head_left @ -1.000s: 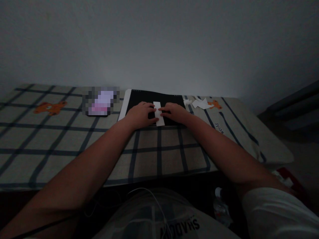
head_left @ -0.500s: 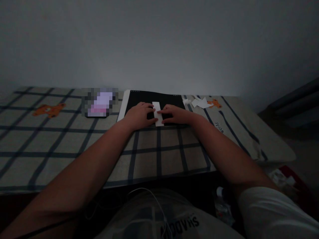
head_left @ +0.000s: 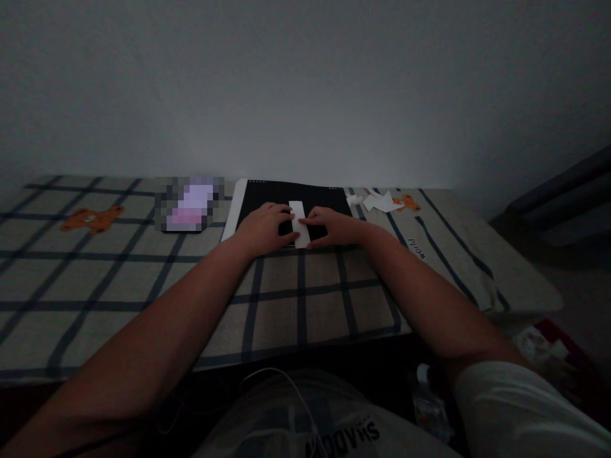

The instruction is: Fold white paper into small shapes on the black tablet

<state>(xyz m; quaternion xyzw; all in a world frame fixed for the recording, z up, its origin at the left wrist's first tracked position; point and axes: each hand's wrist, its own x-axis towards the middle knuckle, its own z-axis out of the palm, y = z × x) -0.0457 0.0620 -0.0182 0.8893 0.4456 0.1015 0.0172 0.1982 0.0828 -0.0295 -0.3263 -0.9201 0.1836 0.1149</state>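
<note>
A narrow white strip of paper lies upright across a black sheet or board, its lower end near the black surface's front edge. From the left, my left hand holds the strip's edge with its fingertips, the thumb low and the other fingers higher. My right hand holds the opposite edge, forefinger at mid-height and thumb near the bottom. Both palms rest low over the black surface and cover parts of it. A white border shows along its left side.
A phone, blurred by pixels, lies on the checked cloth to the left. Several white paper scraps sit right of the black surface. The wall rises behind. Below the table edge are a plastic bottle and a white cable.
The view has tilted slightly, so the table sits a little lower in the picture. Both hands keep their places on the paper strip, with only slight finger movement.
</note>
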